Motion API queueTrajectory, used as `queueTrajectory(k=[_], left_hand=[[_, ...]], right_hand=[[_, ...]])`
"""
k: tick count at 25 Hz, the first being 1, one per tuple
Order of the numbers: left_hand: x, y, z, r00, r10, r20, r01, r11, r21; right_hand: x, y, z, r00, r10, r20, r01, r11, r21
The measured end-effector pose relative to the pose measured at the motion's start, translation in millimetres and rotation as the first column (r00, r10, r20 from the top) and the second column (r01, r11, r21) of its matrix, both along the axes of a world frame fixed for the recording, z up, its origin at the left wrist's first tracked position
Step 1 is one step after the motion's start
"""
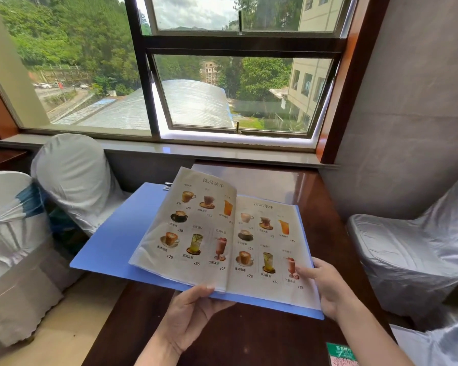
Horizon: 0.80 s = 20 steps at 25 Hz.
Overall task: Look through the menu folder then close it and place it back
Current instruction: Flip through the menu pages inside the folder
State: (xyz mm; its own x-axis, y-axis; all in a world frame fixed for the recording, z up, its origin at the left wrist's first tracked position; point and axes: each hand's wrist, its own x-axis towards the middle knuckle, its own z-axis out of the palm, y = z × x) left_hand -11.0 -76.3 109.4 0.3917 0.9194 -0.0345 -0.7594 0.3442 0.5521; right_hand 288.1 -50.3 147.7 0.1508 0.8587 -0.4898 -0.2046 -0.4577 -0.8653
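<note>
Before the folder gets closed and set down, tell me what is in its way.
Nothing visible. Both hands already hold the open folder; the left hand at its near edge, the right hand on the right page. The dark table beneath looks bare.

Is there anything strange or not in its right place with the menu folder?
Nothing is damaged or spilled. The open blue menu folder hangs with its left cover past the edge of the table, over the covered chair. The left hand and right hand support it.

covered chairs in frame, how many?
3, maybe more hidden. Rounded-back chair left by the window, sashed chair at far left edge, silver chair right of the table.
</note>
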Motion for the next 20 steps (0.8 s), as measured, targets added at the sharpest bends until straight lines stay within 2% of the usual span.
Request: queueTrajectory(k=[3, 5, 6, 8, 10, 15, 20], left_hand=[[-7, 4, -3, 0.999, 0.048, 0.009, -0.047, 0.998, -0.045], [-13, 12, 2, 0.984, 0.177, -0.006, -0.176, 0.976, -0.13], [-16, 16, 3, 0.967, 0.246, -0.067, -0.254, 0.951, -0.179], [-19, 22, -1, 0.914, 0.335, -0.229, -0.386, 0.892, -0.235], [-18, 20, -7, 0.874, 0.378, -0.306, -0.454, 0.86, -0.234], [-19, 8, -22, 0.797, 0.432, -0.422, -0.527, 0.838, -0.137], [-21, 7, -24, 0.777, 0.416, -0.473, -0.516, 0.851, -0.1]], right_hand=[[1, -3, -11, 0.986, -0.087, 0.145, 0.062, 0.983, 0.172], [2, -4, -13, 0.971, -0.093, 0.222, 0.038, 0.97, 0.239], [3, -5, -15, 0.967, -0.087, 0.239, 0.027, 0.969, 0.246], [5, -5, -22, 0.957, -0.089, 0.276, 0.022, 0.972, 0.235], [5, -5, -29, 0.956, -0.097, 0.278, 0.033, 0.973, 0.227], [8, -7, -40, 0.959, -0.076, 0.273, 0.024, 0.981, 0.191], [9, -3, -52, 0.968, -0.072, 0.24, 0.042, 0.991, 0.129]])
